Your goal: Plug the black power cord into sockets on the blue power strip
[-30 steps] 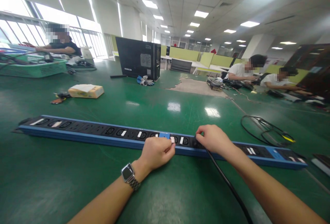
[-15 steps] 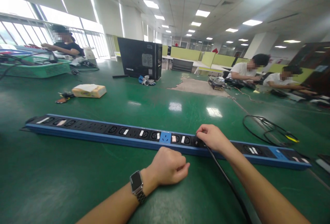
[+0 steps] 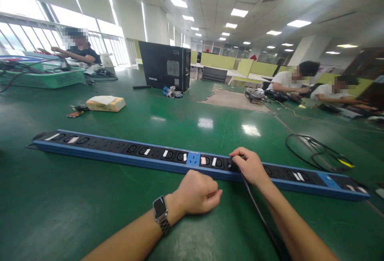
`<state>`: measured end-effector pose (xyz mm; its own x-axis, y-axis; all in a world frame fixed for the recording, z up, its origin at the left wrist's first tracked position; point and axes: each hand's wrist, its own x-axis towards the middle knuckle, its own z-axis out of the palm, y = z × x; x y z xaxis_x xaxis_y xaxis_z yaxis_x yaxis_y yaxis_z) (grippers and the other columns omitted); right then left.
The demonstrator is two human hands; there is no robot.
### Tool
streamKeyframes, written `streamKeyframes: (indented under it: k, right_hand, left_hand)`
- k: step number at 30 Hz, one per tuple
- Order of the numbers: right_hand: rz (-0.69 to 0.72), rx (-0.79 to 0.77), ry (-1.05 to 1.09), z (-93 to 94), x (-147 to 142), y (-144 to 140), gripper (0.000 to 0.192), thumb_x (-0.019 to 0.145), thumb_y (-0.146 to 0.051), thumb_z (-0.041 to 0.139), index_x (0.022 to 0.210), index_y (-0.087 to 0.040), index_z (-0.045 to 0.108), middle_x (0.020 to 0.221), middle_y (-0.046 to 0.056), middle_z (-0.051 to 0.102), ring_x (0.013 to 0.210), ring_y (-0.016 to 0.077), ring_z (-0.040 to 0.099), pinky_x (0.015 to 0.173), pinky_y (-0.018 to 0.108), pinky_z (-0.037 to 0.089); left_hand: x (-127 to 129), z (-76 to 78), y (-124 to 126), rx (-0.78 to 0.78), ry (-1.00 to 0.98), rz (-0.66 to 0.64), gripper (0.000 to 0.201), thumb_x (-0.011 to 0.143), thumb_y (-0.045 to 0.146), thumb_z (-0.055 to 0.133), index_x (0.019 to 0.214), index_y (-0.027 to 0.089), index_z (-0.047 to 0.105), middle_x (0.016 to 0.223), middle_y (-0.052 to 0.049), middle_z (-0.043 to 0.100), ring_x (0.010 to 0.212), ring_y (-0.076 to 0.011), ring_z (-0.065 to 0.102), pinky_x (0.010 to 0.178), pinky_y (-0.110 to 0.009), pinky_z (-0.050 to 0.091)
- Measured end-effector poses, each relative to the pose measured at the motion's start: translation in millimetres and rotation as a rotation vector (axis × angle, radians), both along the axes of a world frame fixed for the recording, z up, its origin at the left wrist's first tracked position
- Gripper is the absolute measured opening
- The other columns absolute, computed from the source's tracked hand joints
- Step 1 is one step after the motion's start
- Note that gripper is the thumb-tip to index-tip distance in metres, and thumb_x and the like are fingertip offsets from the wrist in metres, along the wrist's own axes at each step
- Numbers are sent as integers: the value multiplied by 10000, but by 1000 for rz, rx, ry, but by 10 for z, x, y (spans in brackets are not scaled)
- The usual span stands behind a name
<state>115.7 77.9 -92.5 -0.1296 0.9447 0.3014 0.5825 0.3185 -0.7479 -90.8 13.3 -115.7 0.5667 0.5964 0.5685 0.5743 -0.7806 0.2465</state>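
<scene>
Long blue power strip (image 3: 120,155) lies across the green desk (image 3: 90,205), running from far left to far right, sockets facing up, small white labels on several of them. One light-blue socket (image 3: 192,159) sits near the middle of the row.

Right hand (image 3: 250,166) rests on the strip just right of the labelled sockets, fingers curled down in a closed grip on a black plug (image 3: 234,167) seated at a socket. The plug itself is mostly hidden under the fingers. Its black cable (image 3: 258,213) runs back toward the person along the right forearm.

Left hand (image 3: 196,193) lies on the desk just in front of the strip, near the light-blue socket but apart from it. Fingers folded into a loose fist, thumb against the forefinger; cannot tell whether anything is pinched inside. Wristwatch (image 3: 160,211) with metal band on that wrist.

Farther off: coil of black cable (image 3: 318,151) to the right, yellow box (image 3: 106,103) to the left, black computer tower (image 3: 165,66) behind, green basket (image 3: 45,77) at far left. Other people sit at the desk's far edges, left and right.
</scene>
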Motion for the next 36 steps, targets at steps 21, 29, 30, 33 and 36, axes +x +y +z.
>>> streamKeyframes:
  k: [21,29,30,33,36]
  right_hand:
    - [64,-28,-68,-42,-18,-55,419,888,-345,343,942,-216,737,1009,48,708,999,215,575,926,371,395]
    - [238,8,-135,-27,78,-119,460,910,-323,328,1305,-241,550,1124,41,644,1059,201,536,989,409,374]
    - [236,27,-120,-39,74,-134,459,910,-325,333,1309,-237,542,1123,44,641,1060,199,536,989,403,376]
    - [136,74,-11,-86,34,-174,410,912,-379,371,1214,-212,592,1083,57,654,1035,195,565,959,365,408]
    - [10,106,88,-120,-9,-203,363,890,-457,445,1022,-195,661,1005,71,689,982,206,607,906,340,447]
  left_hand:
    - [19,-11,-30,-52,32,-16,315,769,235,579,503,181,418,462,29,496,437,-97,422,467,-251,221]
    - [9,-19,-23,-56,49,3,323,784,244,576,498,183,440,462,35,490,436,-97,418,468,-260,224]
    - [4,-17,-19,-55,51,4,325,788,247,575,499,183,441,464,35,489,438,-97,416,470,-259,225]
    - [-13,-3,-11,-55,48,8,333,799,244,567,500,183,435,466,35,487,442,-95,412,473,-254,229]
    - [-28,8,-5,-55,35,9,342,809,242,555,496,181,431,467,33,489,440,-95,409,474,-256,226]
